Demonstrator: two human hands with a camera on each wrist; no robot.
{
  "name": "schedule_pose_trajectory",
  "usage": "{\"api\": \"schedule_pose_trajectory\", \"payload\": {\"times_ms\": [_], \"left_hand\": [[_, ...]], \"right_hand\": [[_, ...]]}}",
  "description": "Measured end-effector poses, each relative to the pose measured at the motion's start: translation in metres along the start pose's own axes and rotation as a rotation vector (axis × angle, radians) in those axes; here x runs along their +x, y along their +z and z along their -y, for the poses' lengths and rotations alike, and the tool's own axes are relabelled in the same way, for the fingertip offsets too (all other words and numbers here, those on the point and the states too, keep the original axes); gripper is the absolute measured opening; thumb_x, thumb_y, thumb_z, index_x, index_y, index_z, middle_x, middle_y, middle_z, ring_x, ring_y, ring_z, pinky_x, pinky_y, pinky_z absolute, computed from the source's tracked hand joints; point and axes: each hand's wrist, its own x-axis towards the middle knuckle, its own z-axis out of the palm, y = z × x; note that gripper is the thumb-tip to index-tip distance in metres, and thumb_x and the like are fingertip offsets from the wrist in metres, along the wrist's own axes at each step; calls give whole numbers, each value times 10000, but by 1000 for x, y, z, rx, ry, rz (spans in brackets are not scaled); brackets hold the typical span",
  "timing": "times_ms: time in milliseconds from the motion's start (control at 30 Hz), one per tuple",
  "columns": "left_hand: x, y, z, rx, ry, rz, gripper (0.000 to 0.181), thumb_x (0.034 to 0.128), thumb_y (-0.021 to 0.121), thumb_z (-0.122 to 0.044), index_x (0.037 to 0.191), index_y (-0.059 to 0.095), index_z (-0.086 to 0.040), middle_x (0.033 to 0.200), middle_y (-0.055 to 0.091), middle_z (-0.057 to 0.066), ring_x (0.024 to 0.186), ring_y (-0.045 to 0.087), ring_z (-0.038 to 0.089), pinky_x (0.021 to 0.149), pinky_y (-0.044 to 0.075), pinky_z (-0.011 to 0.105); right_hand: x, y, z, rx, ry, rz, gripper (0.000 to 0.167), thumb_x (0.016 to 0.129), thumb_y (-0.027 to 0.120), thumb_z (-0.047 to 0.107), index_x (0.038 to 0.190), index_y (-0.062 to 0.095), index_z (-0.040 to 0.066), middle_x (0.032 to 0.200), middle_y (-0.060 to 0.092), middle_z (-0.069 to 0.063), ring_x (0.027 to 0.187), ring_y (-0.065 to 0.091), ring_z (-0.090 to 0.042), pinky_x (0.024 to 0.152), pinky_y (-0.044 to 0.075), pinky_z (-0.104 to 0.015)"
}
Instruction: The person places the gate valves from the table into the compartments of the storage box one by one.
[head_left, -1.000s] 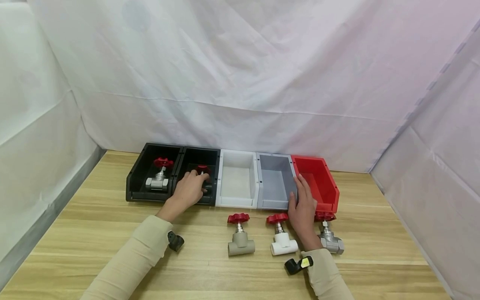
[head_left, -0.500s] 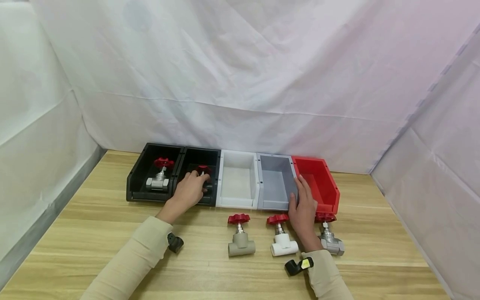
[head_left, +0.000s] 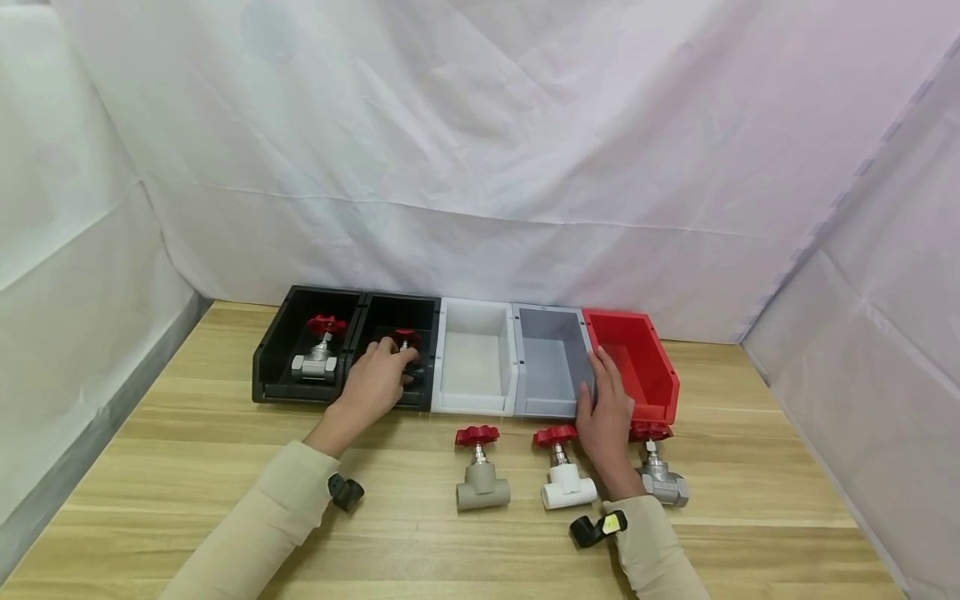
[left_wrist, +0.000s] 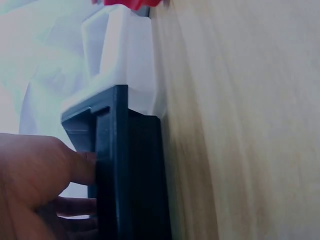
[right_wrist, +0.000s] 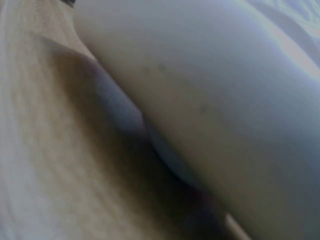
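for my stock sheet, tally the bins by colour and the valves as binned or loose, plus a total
Black bins: 2
White bin: 1
Grey bin: 1
Red bin: 1
Binned valves: 2
Loose valves: 3
Total: 10

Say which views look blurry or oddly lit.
Head view: bright and clear, the beige valve well defined; left wrist view: bluish cast, the tabletop soft, the left hand dim; right wrist view: badly blurred, a pale shape too smeared to identify, dark shadow alongside.
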Motion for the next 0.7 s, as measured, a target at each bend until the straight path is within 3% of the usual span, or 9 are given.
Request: {"api": "schedule_pose_trajectory", "payload": {"times_ms": [233,567,700], "left_hand": [[-12,-8,-8,-14,48,-121,259,835,735,-76,1087,694,-117,1068,571,215,862,512,348,646,473,421],[-32,-16,-21,-128,77,-239,265,802,782,-112,1054,702,-119,1060,584,181,893,532,334,623,497,413],[-39,-19,-28,-150,78,-254,292,794,790,-121,1069,693,-124,1089,581,179,925,531,330,643,503,408]], "right_hand": [[0,-2,1,9,8,6,611,863,640,-12,1426,419,72,1495,342,-78,1302,372,-307,809,319,-475],[0,-1,0,4,32,17,627,858,653,0,1432,417,88,1498,336,-69,1304,371,-297,818,316,-474],[0,0,0,0,35,21,636,856,660,6,1435,413,96,1502,331,-60,1306,369,-298,821,319,-478]]}}
